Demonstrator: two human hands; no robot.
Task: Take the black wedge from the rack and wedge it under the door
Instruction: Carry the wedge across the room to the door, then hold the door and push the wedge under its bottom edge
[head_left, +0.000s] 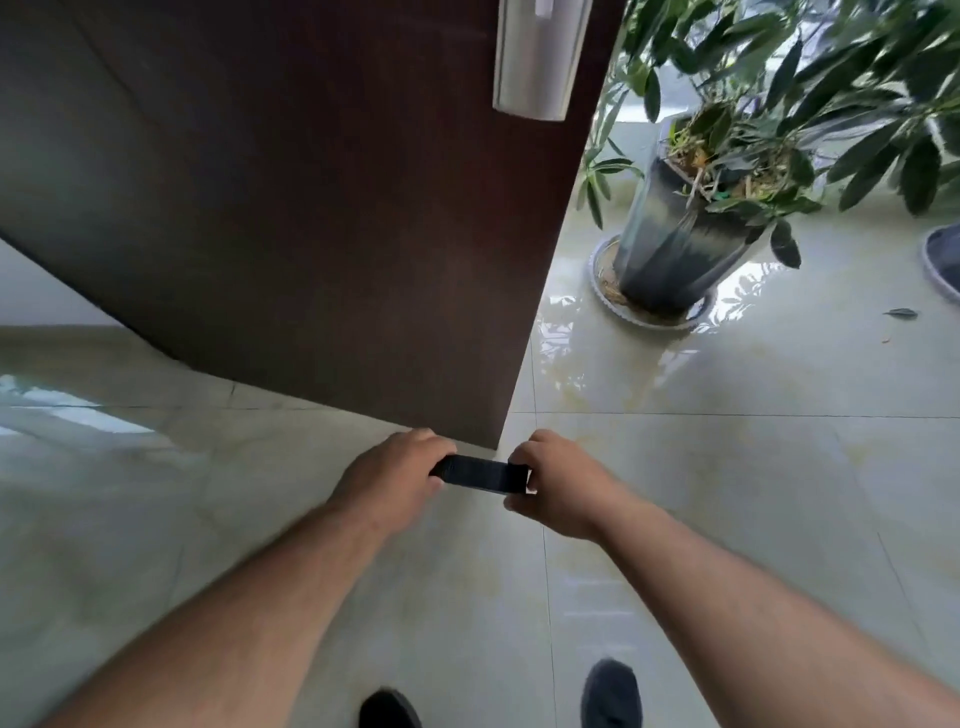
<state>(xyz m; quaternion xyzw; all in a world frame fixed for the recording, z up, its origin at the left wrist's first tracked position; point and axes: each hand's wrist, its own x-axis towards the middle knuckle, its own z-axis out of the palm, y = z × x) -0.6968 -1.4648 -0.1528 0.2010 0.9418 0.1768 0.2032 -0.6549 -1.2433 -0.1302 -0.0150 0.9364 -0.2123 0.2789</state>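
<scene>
The black wedge (480, 474) lies crosswise, low over the pale floor tiles, just in front of the bottom corner of the dark brown door (322, 223). My left hand (395, 480) grips its left end and my right hand (558, 483) grips its right end. Only the ridged middle of the wedge shows between my fingers. Whether it touches the floor or the door I cannot tell.
A potted plant (670, 249) on a saucer stands on the floor right of the door's edge, with leaves spreading overhead. A metal door handle (540, 57) hangs at the top. My two dark shoes (610, 696) are at the bottom. Another shoe (943, 260) shows at the right edge.
</scene>
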